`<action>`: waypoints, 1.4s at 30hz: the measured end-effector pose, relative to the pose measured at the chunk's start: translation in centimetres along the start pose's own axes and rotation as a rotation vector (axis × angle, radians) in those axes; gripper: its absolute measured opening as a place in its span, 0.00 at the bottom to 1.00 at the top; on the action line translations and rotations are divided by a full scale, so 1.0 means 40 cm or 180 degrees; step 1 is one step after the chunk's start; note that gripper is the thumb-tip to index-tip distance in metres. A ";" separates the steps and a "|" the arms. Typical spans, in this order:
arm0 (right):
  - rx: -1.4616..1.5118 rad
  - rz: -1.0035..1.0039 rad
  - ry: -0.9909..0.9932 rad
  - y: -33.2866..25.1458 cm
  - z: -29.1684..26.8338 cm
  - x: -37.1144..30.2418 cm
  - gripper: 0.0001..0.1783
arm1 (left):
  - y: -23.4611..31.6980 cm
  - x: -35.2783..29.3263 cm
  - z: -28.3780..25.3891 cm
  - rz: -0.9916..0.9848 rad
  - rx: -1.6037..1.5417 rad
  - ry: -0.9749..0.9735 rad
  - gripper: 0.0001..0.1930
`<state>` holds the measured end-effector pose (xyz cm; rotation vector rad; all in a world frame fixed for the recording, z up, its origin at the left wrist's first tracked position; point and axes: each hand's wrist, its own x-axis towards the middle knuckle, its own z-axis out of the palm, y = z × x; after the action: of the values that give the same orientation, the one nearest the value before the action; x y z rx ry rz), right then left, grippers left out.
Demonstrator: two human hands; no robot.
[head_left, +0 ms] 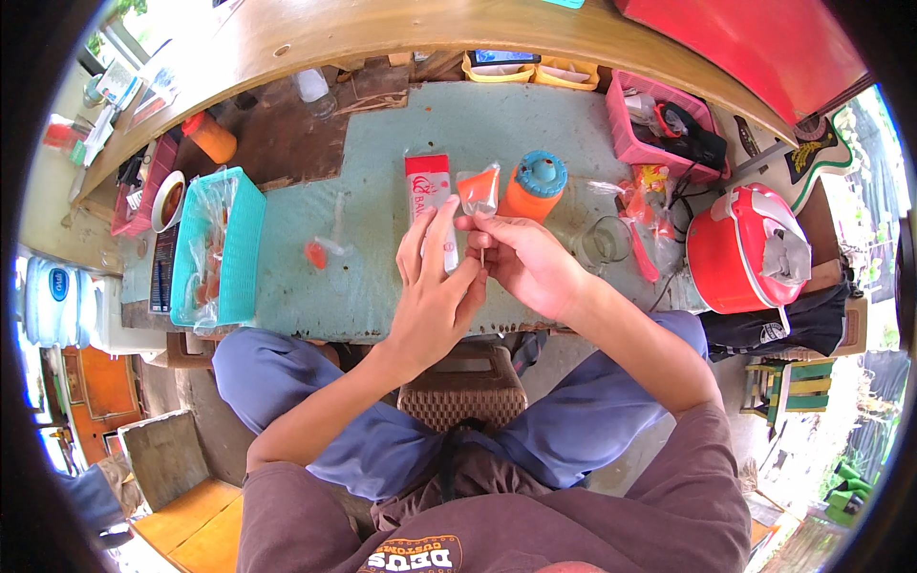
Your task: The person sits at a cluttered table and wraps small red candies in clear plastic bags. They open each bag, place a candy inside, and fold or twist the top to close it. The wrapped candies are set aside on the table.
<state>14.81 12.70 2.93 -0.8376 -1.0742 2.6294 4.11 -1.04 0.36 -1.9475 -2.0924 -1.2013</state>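
An orange-filled sachet (479, 190) showed left of the blue-lidded bottle (535, 189), the left hand's (429, 285) grip loosely bent, the right hand's (531, 260) curled narrow, what either held unclear, and light, steady pinching seemed wise.

Bare L forearm (334, 409) angles up & in, R forearm (640, 349) likewise from opp. side; elbows bent. Hands nearly meet approx. ctr: L hand (429, 298) back up, some fingers (435, 244) extended fwd; R hand (528, 260) palm partly up, fingers curled in.
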 end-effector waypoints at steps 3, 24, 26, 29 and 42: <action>0.0006 -0.0115 -0.0067 0.005 -0.008 0.007 0.16 | 0.020 -0.012 0.024 -0.0197 0.0175 0.0160 0.08; -0.2484 -0.1760 0.0194 0.145 0.076 0.144 0.13 | -0.071 0.032 -0.016 -0.3266 -0.4029 0.0359 0.25; -0.3441 -0.1726 0.0506 0.162 0.080 0.144 0.10 | -0.087 0.028 -0.013 -0.3371 -0.4138 0.0410 0.24; -0.4085 -0.2131 0.0664 0.185 0.092 0.137 0.05 | -0.107 0.021 -0.002 -0.3529 -0.3978 0.0621 0.23; -0.5466 -0.3032 0.0844 0.153 0.075 0.092 0.15 | -0.110 0.028 0.001 -0.3552 -0.3974 0.0279 0.24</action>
<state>10.34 7.84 -1.15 -0.4741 -2.5770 0.4242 0.08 0.30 -1.28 -0.3975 -2.6421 -3.2244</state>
